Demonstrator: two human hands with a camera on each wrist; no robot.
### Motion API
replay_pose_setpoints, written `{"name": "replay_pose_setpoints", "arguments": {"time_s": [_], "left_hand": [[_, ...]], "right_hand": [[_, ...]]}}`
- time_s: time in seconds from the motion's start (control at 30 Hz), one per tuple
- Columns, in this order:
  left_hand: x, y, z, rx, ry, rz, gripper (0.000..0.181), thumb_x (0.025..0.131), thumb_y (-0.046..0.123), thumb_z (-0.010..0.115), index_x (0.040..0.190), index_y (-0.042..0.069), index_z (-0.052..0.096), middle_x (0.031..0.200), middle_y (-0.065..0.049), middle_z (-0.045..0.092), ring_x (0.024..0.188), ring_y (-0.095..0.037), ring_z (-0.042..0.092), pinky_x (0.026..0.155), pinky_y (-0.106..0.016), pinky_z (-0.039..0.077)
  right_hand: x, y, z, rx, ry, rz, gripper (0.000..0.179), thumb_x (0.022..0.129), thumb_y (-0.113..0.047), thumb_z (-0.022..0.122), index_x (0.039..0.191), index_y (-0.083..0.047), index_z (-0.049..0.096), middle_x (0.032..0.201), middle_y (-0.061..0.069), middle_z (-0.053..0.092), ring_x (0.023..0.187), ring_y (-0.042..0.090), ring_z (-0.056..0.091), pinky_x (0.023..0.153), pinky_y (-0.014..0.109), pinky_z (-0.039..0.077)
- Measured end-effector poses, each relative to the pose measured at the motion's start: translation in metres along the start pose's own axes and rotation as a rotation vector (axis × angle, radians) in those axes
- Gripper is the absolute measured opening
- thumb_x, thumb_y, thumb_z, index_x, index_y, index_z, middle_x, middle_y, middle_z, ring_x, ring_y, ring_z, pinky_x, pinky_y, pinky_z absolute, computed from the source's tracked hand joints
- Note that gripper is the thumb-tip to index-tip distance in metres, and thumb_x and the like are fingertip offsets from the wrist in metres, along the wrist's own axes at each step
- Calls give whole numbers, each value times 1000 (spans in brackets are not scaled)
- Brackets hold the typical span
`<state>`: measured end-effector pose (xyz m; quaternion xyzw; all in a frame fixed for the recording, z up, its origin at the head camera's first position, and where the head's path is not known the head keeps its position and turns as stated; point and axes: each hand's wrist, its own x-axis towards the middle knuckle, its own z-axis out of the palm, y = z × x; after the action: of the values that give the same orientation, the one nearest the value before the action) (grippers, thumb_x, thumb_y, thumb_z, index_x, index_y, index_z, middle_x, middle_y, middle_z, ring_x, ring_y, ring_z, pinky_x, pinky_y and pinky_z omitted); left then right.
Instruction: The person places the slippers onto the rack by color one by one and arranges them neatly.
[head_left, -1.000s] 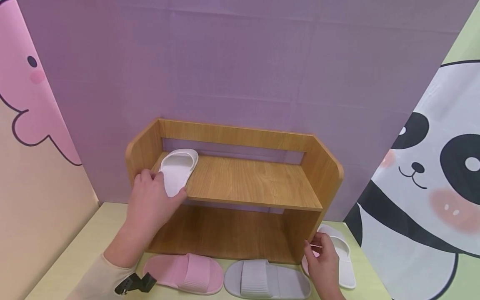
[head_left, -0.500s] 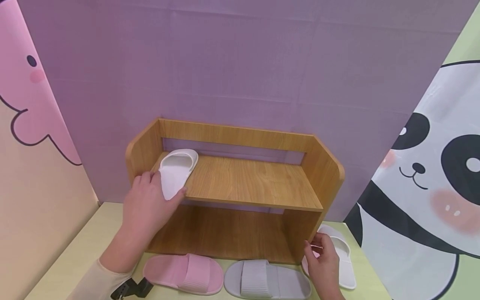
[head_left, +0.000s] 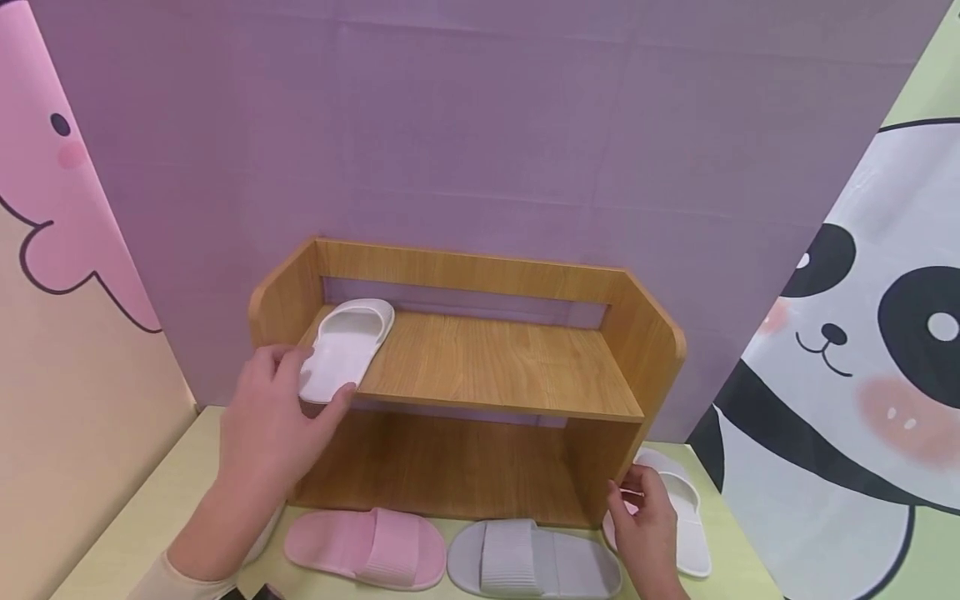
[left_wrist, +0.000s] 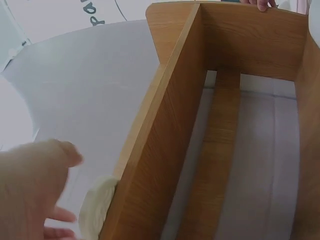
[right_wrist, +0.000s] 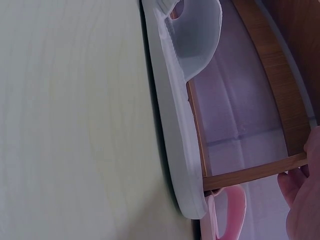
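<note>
A white slipper (head_left: 347,346) lies at the left end of the upper board of a wooden shoe rack (head_left: 495,358), its toe toward the back. My left hand (head_left: 266,425) is at the slipper's near end, thumb and fingers spread. In the left wrist view a gap shows between this hand (left_wrist: 30,185) and the white slipper (left_wrist: 97,207) on the board's edge. Low on the rack's right side panel, my right hand (head_left: 647,529) grips the front edge between thumb and fingers; the right wrist view shows its fingertips (right_wrist: 292,187) at the panel.
In front of the rack, a pink slipper (head_left: 375,546) and a grey slipper (head_left: 555,558) lie on the pale table (head_left: 180,483). Right of the rack is another white slipper (head_left: 690,521), with a pink one (head_left: 610,533) partly hidden. My left forearm partly covers a white slipper (head_left: 264,537).
My left hand has drawn back toward the lower left, off the white slipper, uncovering more of its heel end. The slipper stays on the upper board. My right hand has not moved.
</note>
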<state>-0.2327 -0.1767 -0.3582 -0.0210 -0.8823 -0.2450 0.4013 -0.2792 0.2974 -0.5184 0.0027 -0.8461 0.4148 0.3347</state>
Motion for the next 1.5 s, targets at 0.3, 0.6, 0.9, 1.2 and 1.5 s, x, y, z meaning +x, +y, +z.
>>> {"name": "replay_pose_setpoints", "arguments": {"time_s": [0.3, 0.6, 0.9, 1.2, 1.5], "left_hand": [[-15, -33, -10, -125, 266, 70, 40, 84, 14, 67, 122, 0, 71, 121, -23, 61, 104, -40, 64, 66, -47, 47], [-30, -63, -4, -199, 246, -31, 47, 83, 6, 72, 128, -6, 63, 117, -24, 58, 107, -36, 63, 83, -27, 41], [-46, -88, 15, -209, 116, -42, 51, 83, 2, 80, 130, -5, 59, 120, -19, 59, 108, -32, 62, 85, -27, 44], [-58, -107, 33, -222, 2, -8, 57, 85, 1, 82, 136, -2, 56, 120, -16, 62, 101, -31, 64, 83, -17, 45], [-64, -117, 43, -234, -93, -18, 61, 88, 0, 81, 141, -5, 51, 127, -17, 60, 104, -36, 70, 84, -5, 50]], "right_hand": [[2, -1, 1, 4, 1, -15, 27, 97, 8, 76, 119, -3, 65, 114, 9, 72, 100, 2, 62, 87, 1, 46], [1, 1, 2, 17, 9, -23, 27, 96, 9, 76, 118, -3, 65, 112, 9, 72, 98, -1, 61, 86, 1, 47], [1, 0, 1, 35, 13, -44, 26, 96, 11, 75, 117, -2, 66, 111, 9, 72, 98, 2, 63, 86, 2, 48], [1, 3, 1, 18, 9, -28, 27, 96, 9, 76, 118, -3, 66, 113, 8, 72, 99, 0, 61, 86, 2, 47], [-1, 5, 2, 14, 8, -24, 27, 96, 10, 76, 118, -3, 65, 113, 9, 72, 99, 0, 62, 87, 1, 47]]}}
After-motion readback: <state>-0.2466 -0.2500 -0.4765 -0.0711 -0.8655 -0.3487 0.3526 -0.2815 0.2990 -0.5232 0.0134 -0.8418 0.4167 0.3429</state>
